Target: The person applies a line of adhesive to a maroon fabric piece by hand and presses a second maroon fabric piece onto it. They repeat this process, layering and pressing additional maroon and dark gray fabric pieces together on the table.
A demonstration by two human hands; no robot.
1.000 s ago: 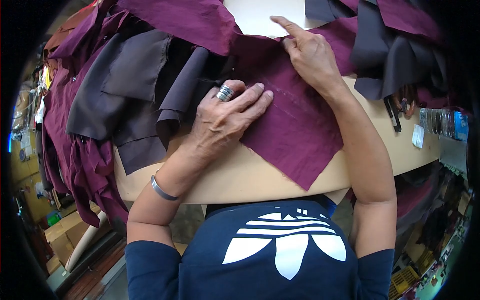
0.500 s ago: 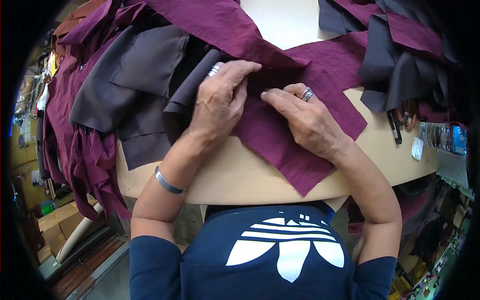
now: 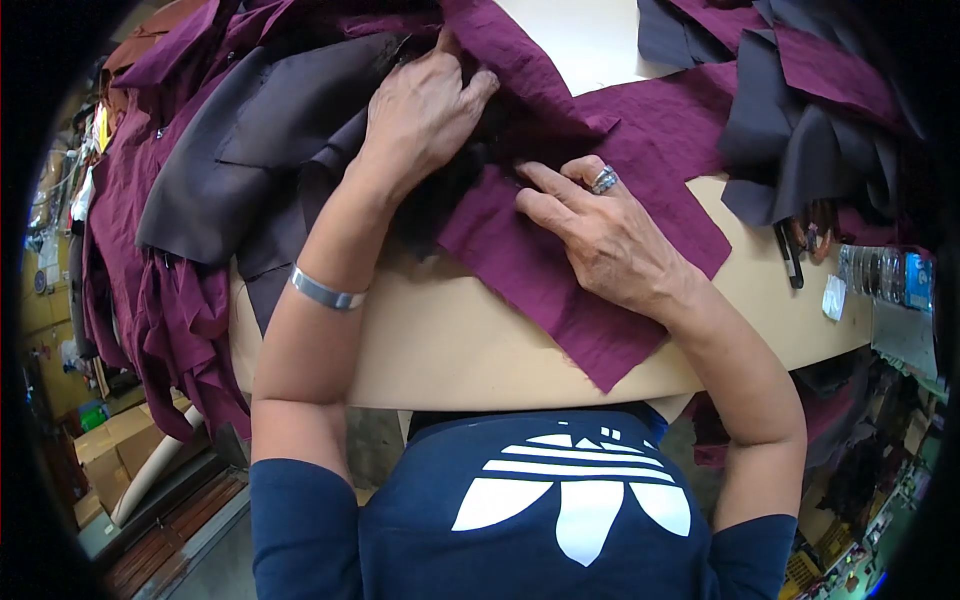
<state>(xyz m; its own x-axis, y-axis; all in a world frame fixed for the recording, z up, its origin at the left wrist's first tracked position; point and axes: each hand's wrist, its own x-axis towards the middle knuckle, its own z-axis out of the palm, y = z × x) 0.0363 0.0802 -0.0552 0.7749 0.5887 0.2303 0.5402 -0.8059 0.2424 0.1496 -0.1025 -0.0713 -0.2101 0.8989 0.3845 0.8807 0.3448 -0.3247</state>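
Maroon cloth (image 3: 640, 150) lies across the middle of the pale table, with one corner pointing toward my body. My left hand (image 3: 425, 115) is at the upper edge of the dark grey cloth (image 3: 290, 110), its index finger reaching under a raised maroon fold (image 3: 510, 60); its thumb stands apart. What those fingertips grip, if anything, is hidden. On the maroon cloth rests my right hand (image 3: 605, 225), fingers bent and partly spread, fingertips by the dark gap under the fold. Nothing is seen held in it.
Maroon and grey cloth hangs over the table's left edge (image 3: 160, 270). More grey cloth (image 3: 810, 150) is piled at the upper right. Near it are a black tool (image 3: 789, 255), a small white piece (image 3: 834, 297) and a clear plastic container (image 3: 885, 272). Cardboard boxes (image 3: 120, 450) stand lower left.
My left hand has moved up and slightly left, shifting the grey cloth and maroon fold. My right hand has moved slightly left, its fingers more spread.
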